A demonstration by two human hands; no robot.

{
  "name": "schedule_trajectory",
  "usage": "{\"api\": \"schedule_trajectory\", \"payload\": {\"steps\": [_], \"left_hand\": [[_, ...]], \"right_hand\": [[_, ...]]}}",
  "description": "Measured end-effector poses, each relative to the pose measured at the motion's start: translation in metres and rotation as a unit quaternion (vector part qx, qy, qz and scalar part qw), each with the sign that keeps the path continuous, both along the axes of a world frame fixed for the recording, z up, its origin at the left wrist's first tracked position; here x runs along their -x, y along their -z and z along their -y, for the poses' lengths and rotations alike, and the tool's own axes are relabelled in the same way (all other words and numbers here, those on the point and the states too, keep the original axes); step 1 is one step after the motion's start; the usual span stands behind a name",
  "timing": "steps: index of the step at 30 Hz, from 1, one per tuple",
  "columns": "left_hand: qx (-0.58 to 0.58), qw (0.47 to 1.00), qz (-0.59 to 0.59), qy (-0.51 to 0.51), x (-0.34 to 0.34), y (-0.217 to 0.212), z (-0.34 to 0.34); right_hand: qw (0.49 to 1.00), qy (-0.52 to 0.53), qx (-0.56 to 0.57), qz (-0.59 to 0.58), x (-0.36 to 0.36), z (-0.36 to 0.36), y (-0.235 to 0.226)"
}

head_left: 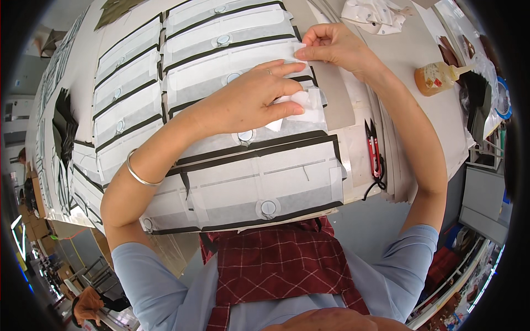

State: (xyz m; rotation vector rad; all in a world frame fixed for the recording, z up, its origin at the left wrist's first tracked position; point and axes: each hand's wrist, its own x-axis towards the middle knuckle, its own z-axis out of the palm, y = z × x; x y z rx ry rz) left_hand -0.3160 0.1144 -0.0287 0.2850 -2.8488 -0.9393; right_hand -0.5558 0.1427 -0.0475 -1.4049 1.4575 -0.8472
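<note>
Rows of white fabric panels with black edges (pixel 265 185) lie overlapping on the table, each with a small round disc (pixel 268 208) near its edge. My left hand (pixel 259 96) reaches over the middle panels, thumb and fingers closed on several small white patches (pixel 313 107) that look like thin fabric or paper. Its index and middle fingers stretch toward the right end of a panel. At that end my right hand (pixel 337 49) pinches a single small white patch (pixel 298 48) between thumb and forefinger, right against the panel's black edge.
Red-handled thread snips (pixel 374 149) lie right of the panels. Farther right stands a bottle of amber liquid (pixel 434 78) with a pointed nozzle. A crumpled white cloth (pixel 375 15) lies at the far edge, and dark fabric pieces (pixel 65 129) are stacked at left.
</note>
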Motion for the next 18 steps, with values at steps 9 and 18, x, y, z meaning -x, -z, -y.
{"api": "schedule_trajectory", "payload": {"steps": [9,18], "left_hand": [[-0.070,0.997,0.034,-0.004,0.003,-0.004,-0.002],[-0.111,0.966,-0.133,-0.191,0.002,0.001,-0.002]], "right_hand": [[0.998,0.057,0.011,0.000,-0.004,0.002,0.003],[0.987,0.068,0.047,0.137,-0.004,-0.015,-0.032]]}}
